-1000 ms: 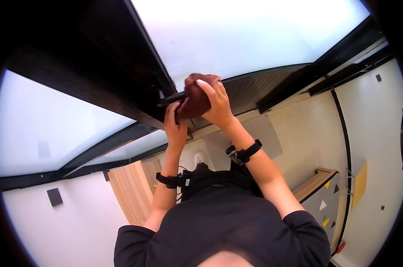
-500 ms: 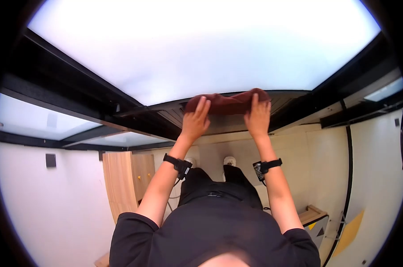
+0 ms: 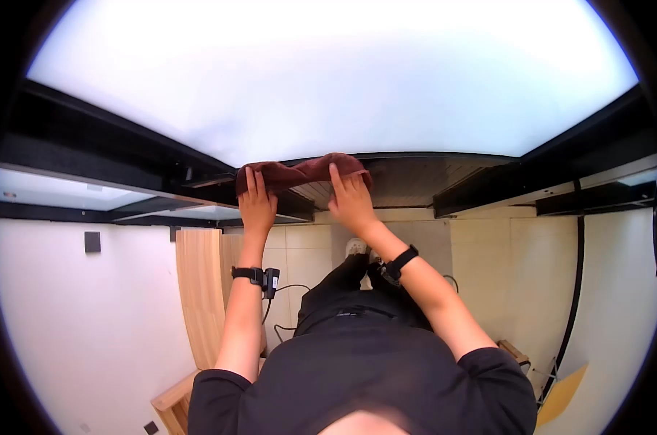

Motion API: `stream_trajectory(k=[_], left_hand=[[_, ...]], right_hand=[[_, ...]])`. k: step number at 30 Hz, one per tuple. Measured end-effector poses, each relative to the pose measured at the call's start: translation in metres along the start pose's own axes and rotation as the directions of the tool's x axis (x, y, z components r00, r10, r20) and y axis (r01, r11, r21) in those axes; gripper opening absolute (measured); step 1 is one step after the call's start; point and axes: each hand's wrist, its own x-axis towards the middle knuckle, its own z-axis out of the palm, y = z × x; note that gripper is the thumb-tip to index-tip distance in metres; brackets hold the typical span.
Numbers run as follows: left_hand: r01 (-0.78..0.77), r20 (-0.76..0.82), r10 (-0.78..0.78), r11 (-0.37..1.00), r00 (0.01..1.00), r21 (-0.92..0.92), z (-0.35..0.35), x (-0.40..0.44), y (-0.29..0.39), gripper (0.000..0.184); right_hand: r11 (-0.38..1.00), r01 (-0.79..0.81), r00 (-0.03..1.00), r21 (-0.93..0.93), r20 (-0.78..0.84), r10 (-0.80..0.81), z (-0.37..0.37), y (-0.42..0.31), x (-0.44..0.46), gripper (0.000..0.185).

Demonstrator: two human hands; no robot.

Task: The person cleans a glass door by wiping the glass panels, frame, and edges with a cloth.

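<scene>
Cloth work at the edge of a bright panel [image 3: 343,87]; contact step judged to be in hand. A dark red cloth [image 3: 292,175] is spread lengthwise under both hands, along the black edge [image 3: 444,155] beyond the fingertips. Left hand [image 3: 257,212]: mostly open, fingers extended and laid on the cloth's left end. Right hand [image 3: 354,201]: mostly open, fingers spread over the cloth near its right end. No closed grip is seen on either side; whether the cloth is tucked behind the edge cannot be told. A short black bar [image 3: 212,180] is noted just left of the left hand, and a slatted surface [image 3: 408,181] to the right of the right hand. In judgement, any shift along the edge would call for even pressure from both hands, with the cloth held flat and its left end guided clear of the bar.
</scene>
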Motion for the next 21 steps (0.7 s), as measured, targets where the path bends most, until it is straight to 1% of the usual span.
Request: stream_trajectory(k=[1,3,4,5,6,7,8,9,10,11,12,13,14,15,16,17,18,19,20,21], left_hand=[[0.105,0.166,-0.097,0.994,0.981,-0.041,-0.003,-0.002,0.005,0.062],[0.158,0.096,-0.142,0.97,0.985,-0.184,-0.004,0.001,0.021,0.065],[0.151,0.043,-0.145,0.965,0.988,-0.216,-0.005,0.006,0.032,0.067],[0.149,0.001,-0.154,0.956,0.988,-0.254,-0.005,0.008,0.043,0.068],[0.203,0.078,-0.187,0.909,0.979,-0.364,-0.006,0.01,0.055,0.068],[0.179,0.086,-0.158,0.905,0.984,-0.386,-0.006,0.015,0.068,0.068],[0.054,0.032,-0.046,0.94,0.998,-0.336,-0.005,0.021,0.082,0.068],[-0.073,-0.023,0.069,0.956,0.997,-0.283,-0.003,0.027,0.099,0.068],[-0.138,-0.04,0.133,0.92,0.99,-0.367,0.005,0.032,0.114,0.065],[-0.171,-0.046,0.166,0.9,0.985,-0.402,0.013,0.035,0.13,0.065],[-0.243,-0.03,0.255,0.875,0.967,-0.418,0.016,0.043,0.147,0.063],[-0.321,-0.019,0.347,0.845,0.938,-0.428,0.016,0.056,0.166,0.061],[-0.327,-0.041,0.352,0.811,0.935,-0.486,0.017,0.066,0.192,0.056],[-0.368,-0.051,0.398,0.784,0.916,-0.5,0.007,0.083,0.217,0.056],[-0.419,-0.103,0.423,0.777,0.9,-0.471,-0.01,0.098,0.237,0.053],[-0.468,-0.153,0.449,0.77,0.88,-0.434,-0.015,0.11,0.257,0.05],[-0.51,-0.162,0.492,0.745,0.855,-0.43,-0.012,0.114,0.271,0.05],[-0.502,-0.111,0.508,0.75,0.854,-0.431,-0.008,0.117,0.281,0.051],[-0.493,-0.058,0.521,0.758,0.851,-0.428,-0.002,0.119,0.289,0.051],[-0.531,-0.057,0.563,0.736,0.825,-0.419,0.004,0.118,0.294,0.051]], right_hand=[[1.0,-0.014,1.0,-0.002,-0.028,0.014,-0.001,0.001,0.002,0.075],[0.995,0.025,0.999,-0.1,0.022,-0.022,-0.01,0.007,-0.002,0.076],[0.984,0.033,0.999,-0.174,0.001,-0.033,-0.014,0.012,-0.004,0.075],[0.981,0.001,1.0,-0.193,-0.014,-0.004,-0.017,0.019,-0.007,0.075],[0.976,-0.032,0.998,-0.216,-0.068,0.018,-0.022,0.026,-0.012,0.074],[0.969,-0.066,0.992,-0.238,-0.12,0.038,-0.03,0.032,-0.015,0.074],[0.964,-0.134,0.983,-0.229,-0.153,0.1,-0.041,0.04,-0.019,0.075],[0.952,-0.166,0.978,-0.255,-0.167,0.126,-0.056,0.049,-0.022,0.075],[0.921,-0.28,0.94,-0.271,-0.271,0.207,-0.069,0.059,-0.025,0.075],[0.877,-0.393,0.884,-0.276,-0.377,0.277,-0.08,0.071,-0.028,0.075],[0.841,-0.465,0.84,-0.277,-0.439,0.319,-0.088,0.084,-0.029,0.073],[0.813,-0.505,0.816,-0.29,-0.468,0.34,-0.099,0.097,-0.027,0.073],[0.772,-0.61,0.726,-0.18,-0.519,0.452,-0.108,0.109,-0.023,0.071],[0.717,-0.695,0.618,-0.055,-0.555,0.557,-0.116,0.119,-0.02,0.069],[0.69,-0.723,0.579,-0.041,-0.581,0.572,-0.124,0.125,-0.018,0.069],[0.727,-0.663,0.477,0.177,-0.649,0.593,-0.133,0.138,-0.015,0.067],[0.749,-0.547,0.364,0.374,-0.699,0.615,-0.137,0.149,-0.014,0.065],[0.731,-0.555,0.316,0.398,-0.712,0.627,-0.134,0.158,-0.014,0.065],[0.736,-0.485,0.257,0.471,-0.728,0.635,-0.128,0.168,-0.013,0.062],[0.739,-0.408,0.198,0.536,-0.739,0.644,-0.119,0.177,-0.013,0.059]])
